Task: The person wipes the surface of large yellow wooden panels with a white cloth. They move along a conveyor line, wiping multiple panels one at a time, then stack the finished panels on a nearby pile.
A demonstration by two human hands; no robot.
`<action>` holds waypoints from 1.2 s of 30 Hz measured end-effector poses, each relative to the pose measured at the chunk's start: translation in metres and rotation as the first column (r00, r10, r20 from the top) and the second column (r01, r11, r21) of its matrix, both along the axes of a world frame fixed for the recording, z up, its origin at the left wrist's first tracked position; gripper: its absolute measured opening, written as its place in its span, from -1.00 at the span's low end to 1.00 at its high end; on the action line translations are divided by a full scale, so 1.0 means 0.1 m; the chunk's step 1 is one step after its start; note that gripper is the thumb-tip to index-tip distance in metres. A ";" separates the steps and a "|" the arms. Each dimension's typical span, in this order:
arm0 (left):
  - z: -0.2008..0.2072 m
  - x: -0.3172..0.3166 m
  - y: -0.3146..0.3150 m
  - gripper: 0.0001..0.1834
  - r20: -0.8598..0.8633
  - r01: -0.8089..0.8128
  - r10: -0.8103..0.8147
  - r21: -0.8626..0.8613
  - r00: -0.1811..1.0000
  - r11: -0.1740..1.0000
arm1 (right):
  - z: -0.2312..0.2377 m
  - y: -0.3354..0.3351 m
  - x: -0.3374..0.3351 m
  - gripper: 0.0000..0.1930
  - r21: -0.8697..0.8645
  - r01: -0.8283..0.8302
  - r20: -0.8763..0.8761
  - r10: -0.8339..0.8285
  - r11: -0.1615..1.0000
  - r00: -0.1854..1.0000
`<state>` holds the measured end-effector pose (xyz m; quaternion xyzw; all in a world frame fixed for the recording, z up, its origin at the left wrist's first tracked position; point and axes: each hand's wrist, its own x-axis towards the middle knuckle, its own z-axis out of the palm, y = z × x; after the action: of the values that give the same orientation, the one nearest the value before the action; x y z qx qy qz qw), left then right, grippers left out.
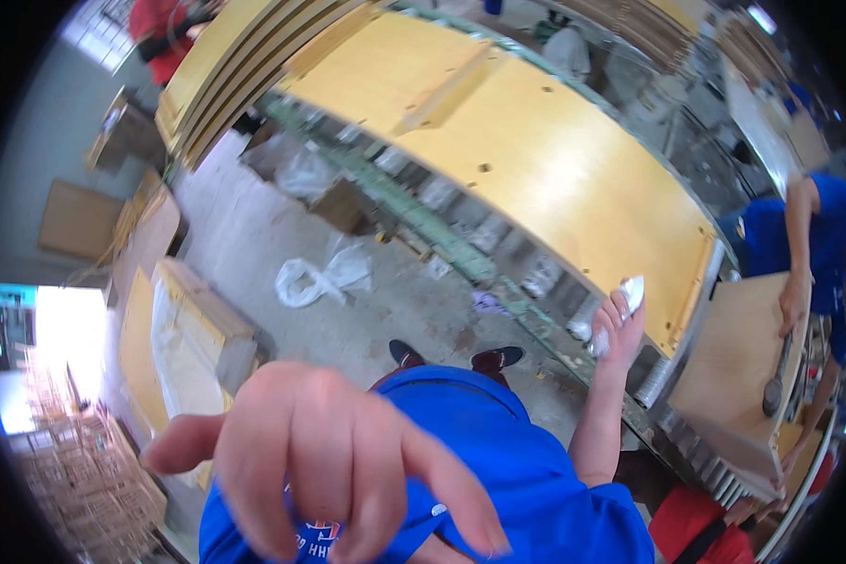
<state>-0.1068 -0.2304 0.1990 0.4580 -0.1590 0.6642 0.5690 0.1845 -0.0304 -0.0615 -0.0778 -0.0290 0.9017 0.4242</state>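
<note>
My left hand (315, 451) is raised close in the foreground, its back showing. Its fingers are bent downward and apart, with nothing visible in them. At the right, my right hand (620, 331) is closed around a crumpled white cloth (633, 293), part of which also shows below the fingers. That hand is beside the near edge of a long, pale yellow wooden panel (545, 160). The panel has dark holes, a raised wooden strip (446, 89) across it and edge strips at its ends. It lies on a roller conveyor with a green frame (414, 221).
A co-worker in blue (818, 235) holds a hammer (774, 390) over a wooden box part (733, 367) at right. Stacked curved panels (244, 75) stand at the upper left. White plastic bags (324, 277) lie on the floor. Stacked boards (207, 305) stand left; red-clothed people appear at the edges.
</note>
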 end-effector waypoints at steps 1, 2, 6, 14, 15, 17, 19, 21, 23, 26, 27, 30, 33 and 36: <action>0.06 -0.08 -0.19 -0.44 -0.007 0.019 -0.019 0.024 1.000 1.000 | 0.03 -0.06 -0.34 -0.56 -0.001 -0.050 0.018 0.050 0.999 0.999; 0.09 -0.17 -0.36 -0.44 -0.019 0.037 -0.036 0.051 0.999 0.998 | 0.05 -0.12 -0.68 -0.56 0.003 -0.101 0.033 0.101 0.995 0.994; 0.16 -0.50 -1.03 -0.45 -0.065 0.066 -0.060 0.097 0.996 0.993 | 0.08 -0.45 -1.82 -0.57 0.000 -0.292 -0.020 0.292 0.956 0.956; 0.25 -1.02 -1.80 -0.48 0.043 -0.230 0.245 -0.217 0.969 0.949 | 0.05 -0.76 -2.89 -0.63 -0.016 -0.389 0.170 0.385 0.921 0.907; 0.23 -1.11 -1.79 -0.48 0.024 -0.231 0.239 -0.180 0.971 0.956 | 0.06 -0.73 -2.98 -0.65 -0.020 -0.381 0.206 0.377 0.924 0.903; 0.19 -1.27 -1.75 -0.48 0.021 -0.237 0.243 -0.150 0.970 0.960 | -0.01 -0.61 -3.07 -0.65 -0.003 -0.353 0.245 0.343 0.936 0.907; 0.16 -1.32 -1.73 -0.48 0.081 -0.286 0.305 -0.189 0.949 0.939 | -0.05 -0.51 -3.20 -0.67 0.002 -0.326 0.264 0.314 0.945 0.912; 0.12 -1.50 -1.58 -0.48 0.085 -0.259 0.275 -0.162 0.958 0.952 | -0.06 -0.43 -3.37 -0.67 -0.004 -0.326 0.282 0.314 0.945 0.907; 0.12 -1.81 -1.35 -0.49 0.024 -0.171 0.175 -0.121 0.984 0.978 | -0.03 -0.28 -3.54 -0.66 0.017 -0.293 0.309 0.274 0.956 0.911; 0.20 -2.08 -1.12 -0.50 0.052 -0.133 0.156 -0.312 0.986 0.941 | 0.02 0.20 -3.67 -0.65 0.099 -0.170 0.393 0.119 0.980 0.912; 0.22 -2.18 -1.03 -0.50 0.054 -0.119 0.148 -0.358 0.988 0.926 | 0.03 0.41 -3.71 -0.65 0.141 -0.128 0.415 0.059 0.982 0.908; 0.18 -2.60 -0.60 -0.53 0.026 -0.034 0.039 -0.174 0.999 0.984 | -0.05 1.02 -3.78 -0.64 0.218 0.001 0.513 -0.116 0.976 0.850; 0.00 -2.84 -0.30 -0.54 0.001 -0.165 0.165 0.044 0.986 0.985 | -0.23 1.46 -4.02 -0.65 0.211 0.108 0.573 -0.212 0.972 0.792; -0.35 -3.32 -0.31 -0.48 0.018 -0.342 0.348 -0.150 0.937 0.928 | -0.53 1.65 -3.90 -0.66 0.254 0.193 0.503 -0.300 0.948 0.811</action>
<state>-0.4392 -0.2614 0.1643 0.4216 -0.0403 0.7735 0.4715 -0.2052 0.1348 -0.1145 -0.2881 -0.2221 0.7738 0.5185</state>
